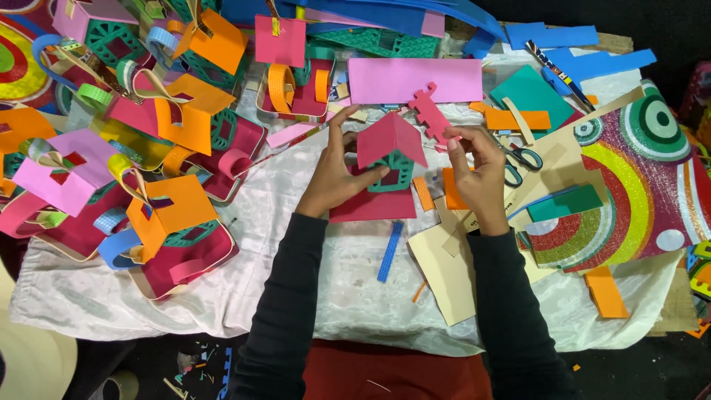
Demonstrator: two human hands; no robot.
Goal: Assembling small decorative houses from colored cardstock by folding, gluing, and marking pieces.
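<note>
Cloth-covered desk (296, 244) carrying foam scraps. Left hand (333, 178) steadying light, crushable foam house (389, 159) at wall; right hand (478, 170) fingers pinching notched pink strip (429, 115). Gripping at base advisable.

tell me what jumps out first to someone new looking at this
At centre, the left hand steadies a small foam house with a red roof, while the right hand pinches a notched pink strip beside it. To the left lies a heap of finished houses in orange, pink and yellow; a glittery striped sheet lies right.
</note>
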